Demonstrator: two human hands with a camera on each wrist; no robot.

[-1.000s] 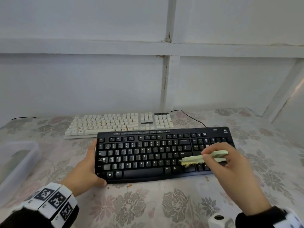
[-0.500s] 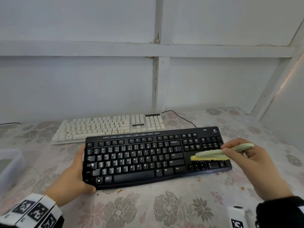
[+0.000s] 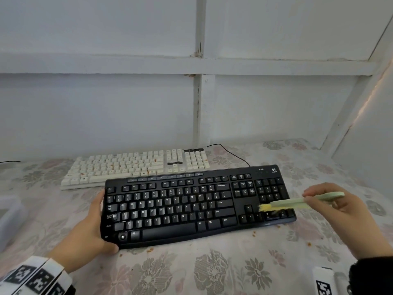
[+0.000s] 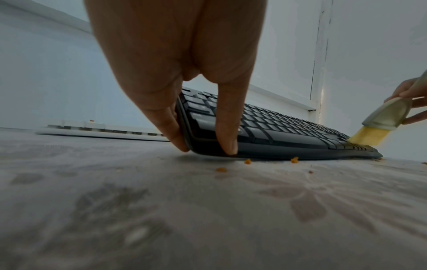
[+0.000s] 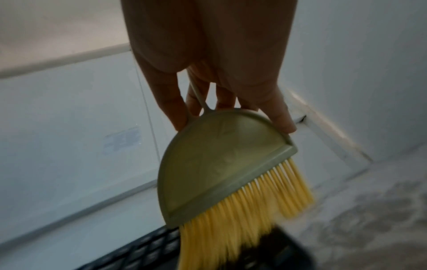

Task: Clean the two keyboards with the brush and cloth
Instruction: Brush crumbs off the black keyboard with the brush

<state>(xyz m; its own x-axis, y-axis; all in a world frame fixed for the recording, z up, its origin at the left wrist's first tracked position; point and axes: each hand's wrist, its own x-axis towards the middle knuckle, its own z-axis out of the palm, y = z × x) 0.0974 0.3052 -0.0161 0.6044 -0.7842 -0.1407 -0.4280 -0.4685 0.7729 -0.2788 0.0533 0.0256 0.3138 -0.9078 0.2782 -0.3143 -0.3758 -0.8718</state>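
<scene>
Brush (image 3: 297, 203) pinched in right hand (image 3: 340, 218), bristles over lower-right keys of black keyboard (image 3: 191, 207), whose long axis runs left-right mid-frame, left hand (image 3: 89, 228) clamping its left end; white keyboard (image 3: 136, 167) behind, crumbs on it; cloth not visible.

Black keyboard (image 3: 191, 207): glossy plastic frame, matt keys. Brush (image 5: 221, 164): smooth plastic body, yellow synthetic bristles. Tabletop (image 3: 212, 271): floral cloth.
</scene>
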